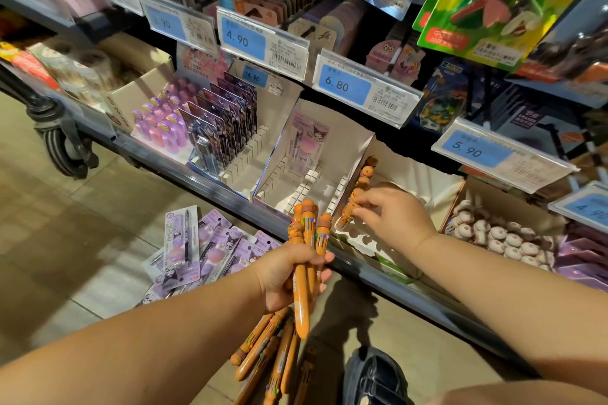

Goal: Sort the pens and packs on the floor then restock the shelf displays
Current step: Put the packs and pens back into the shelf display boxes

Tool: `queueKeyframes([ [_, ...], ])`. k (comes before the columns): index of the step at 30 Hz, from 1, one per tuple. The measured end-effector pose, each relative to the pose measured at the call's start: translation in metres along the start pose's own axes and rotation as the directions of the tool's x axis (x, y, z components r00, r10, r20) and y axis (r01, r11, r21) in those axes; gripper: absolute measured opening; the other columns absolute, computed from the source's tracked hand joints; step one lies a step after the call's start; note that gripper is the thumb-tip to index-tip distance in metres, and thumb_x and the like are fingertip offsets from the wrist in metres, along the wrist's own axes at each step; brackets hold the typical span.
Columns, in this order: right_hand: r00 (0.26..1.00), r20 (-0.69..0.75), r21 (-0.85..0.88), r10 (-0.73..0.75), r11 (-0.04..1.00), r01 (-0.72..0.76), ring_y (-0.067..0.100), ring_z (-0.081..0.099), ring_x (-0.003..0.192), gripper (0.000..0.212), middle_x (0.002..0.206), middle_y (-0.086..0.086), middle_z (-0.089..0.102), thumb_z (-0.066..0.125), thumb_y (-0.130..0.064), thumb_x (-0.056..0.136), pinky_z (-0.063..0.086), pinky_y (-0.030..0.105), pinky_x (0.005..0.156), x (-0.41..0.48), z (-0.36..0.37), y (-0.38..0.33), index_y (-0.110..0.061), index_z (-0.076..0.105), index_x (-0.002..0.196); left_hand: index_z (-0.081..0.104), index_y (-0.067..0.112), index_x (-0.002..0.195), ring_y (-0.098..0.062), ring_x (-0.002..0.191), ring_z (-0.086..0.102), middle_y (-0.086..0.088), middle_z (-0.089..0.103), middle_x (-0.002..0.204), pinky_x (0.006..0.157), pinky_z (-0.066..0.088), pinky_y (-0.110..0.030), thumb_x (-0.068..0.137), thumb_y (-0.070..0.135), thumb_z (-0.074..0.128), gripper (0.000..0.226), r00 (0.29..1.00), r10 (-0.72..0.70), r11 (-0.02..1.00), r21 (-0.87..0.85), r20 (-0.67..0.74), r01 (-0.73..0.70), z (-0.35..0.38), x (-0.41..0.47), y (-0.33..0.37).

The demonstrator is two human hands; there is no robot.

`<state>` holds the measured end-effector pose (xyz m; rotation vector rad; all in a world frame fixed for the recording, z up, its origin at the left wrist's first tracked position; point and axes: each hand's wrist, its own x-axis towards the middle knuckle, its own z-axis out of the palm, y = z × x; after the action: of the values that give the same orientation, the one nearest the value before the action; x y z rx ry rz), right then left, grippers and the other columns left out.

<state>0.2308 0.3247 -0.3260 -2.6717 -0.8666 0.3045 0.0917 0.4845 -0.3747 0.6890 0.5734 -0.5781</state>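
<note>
Head: right hand (396, 219) with pen (349, 211) over tray rim (362, 244)

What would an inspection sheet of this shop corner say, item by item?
Surface: tiled floor, with the bottom shelf above it.
Job's things: orange pens and purple packs lie on the floor; white display box partly filled.
Clutter: nothing seen.
Grippers: left hand grips pen bundle; right hand pinches boxed pen.
Cables: nothing seen.
Surroundings: price tags, cart wheel, black shoe.
</note>
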Motion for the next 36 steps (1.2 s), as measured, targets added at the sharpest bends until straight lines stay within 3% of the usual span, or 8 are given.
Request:
queueKeyframes([
  [5,0.994,-0.112,0.124,0.003,0.992,0.011,0.0,0.053,0.083,0.018,0.092,-0.012,0.062,0.063,-0.04,0.089,0.041,0.02,0.073,-0.004,-0.004,-0.012,-0.029,0.071,0.101,0.073,0.005,0.092,-0.017,0.07,0.068,-0.009,0.068,0.083,0.069,0.056,-0.031,0.067,0.009,0.065,0.026,0.999,-0.024,1.0,0.014,0.045,0.023,0.003,0.003,-0.003],
  [10,0.978,0.186,0.407,0.099,0.898,-0.168,0.021,0.063,0.068,0.023,0.067,-0.004,0.057,0.074,-0.04,0.079,0.055,0.038,0.069,-0.014,0.0,-0.027,-0.023,0.063,0.09,0.072,0.005,0.093,-0.016,0.067,0.07,-0.008,0.069,0.076,0.065,0.057,-0.028,0.07,0.005,0.065,0.024,0.996,-0.029,0.999,0.025,0.09,0.027,0.014,0.003,-0.005],
  [13,0.952,0.288,0.536,0.104,0.806,-0.25,0.011,0.064,0.062,0.022,0.067,-0.004,0.064,0.074,-0.026,0.083,0.05,0.024,0.052,-0.017,-0.004,-0.025,-0.018,0.059,0.097,0.065,0.003,0.107,-0.017,0.067,0.071,-0.008,0.072,0.081,0.061,0.059,-0.028,0.074,0.001,0.066,0.033,0.994,-0.023,1.0,0.018,0.104,0.021,0.019,0.001,-0.007],
  [18,0.926,0.362,0.684,0.103,0.646,-0.339,0.008,0.06,0.061,0.016,0.079,0.004,0.065,0.068,-0.013,0.088,0.047,0.019,0.048,-0.02,-0.007,-0.016,-0.017,0.055,0.096,0.068,0.003,0.098,-0.017,0.068,0.069,-0.01,0.071,0.084,0.066,0.057,-0.028,0.064,0.007,0.064,0.035,0.997,0.0,0.999,0.052,0.075,-0.003,0.025,-0.001,-0.009],
  [23,0.952,0.263,0.768,0.158,0.562,-0.306,0.01,0.063,0.063,0.015,0.075,-0.001,0.066,0.067,-0.007,0.088,0.047,0.021,0.049,-0.026,-0.014,-0.004,-0.012,0.054,0.094,0.065,-0.004,0.097,-0.025,0.079,0.069,-0.018,0.072,0.087,0.09,0.052,-0.039,0.062,0.007,0.067,0.037,1.0,0.021,0.999,0.044,-0.003,-0.021,0.025,0.003,-0.006],
  [27,0.926,0.111,0.819,0.362,0.495,-0.291,0.012,0.063,0.066,0.016,0.086,0.005,0.065,0.068,-0.008,0.087,0.048,0.02,0.047,-0.023,-0.025,0.013,-0.011,0.055,0.097,0.069,0.0,0.082,-0.023,0.066,0.069,-0.015,0.069,0.08,0.064,0.059,-0.032,0.063,0.002,0.067,0.019,0.999,0.045,0.999,0.027,0.002,-0.045,0.025,0.0,-0.01],
  [31,0.86,-0.079,0.758,0.504,0.59,-0.276,0.013,0.062,0.072,0.019,0.087,0.002,0.062,0.068,-0.01,0.087,0.049,0.018,0.046,-0.012,-0.031,0.034,-0.021,0.053,0.092,0.066,0.003,0.083,-0.017,0.054,0.063,-0.01,0.063,0.07,0.054,0.057,-0.026,0.066,0.0,0.064,0.017,0.999,0.032,0.999,-0.012,-0.033,-0.032,0.029,-0.005,-0.015],
  [36,0.794,-0.288,0.633,0.535,0.729,-0.261,0.018,0.053,0.074,0.016,0.08,0.004,0.058,0.068,-0.02,0.088,0.047,0.022,0.076,0.002,-0.036,0.036,-0.009,0.06,0.094,0.066,0.002,0.088,-0.015,0.052,0.062,-0.01,0.061,0.066,0.053,0.056,-0.025,0.079,-0.004,0.063,0.011,0.999,0.026,1.0,-0.015,-0.042,-0.026,0.031,-0.003,-0.012],
])
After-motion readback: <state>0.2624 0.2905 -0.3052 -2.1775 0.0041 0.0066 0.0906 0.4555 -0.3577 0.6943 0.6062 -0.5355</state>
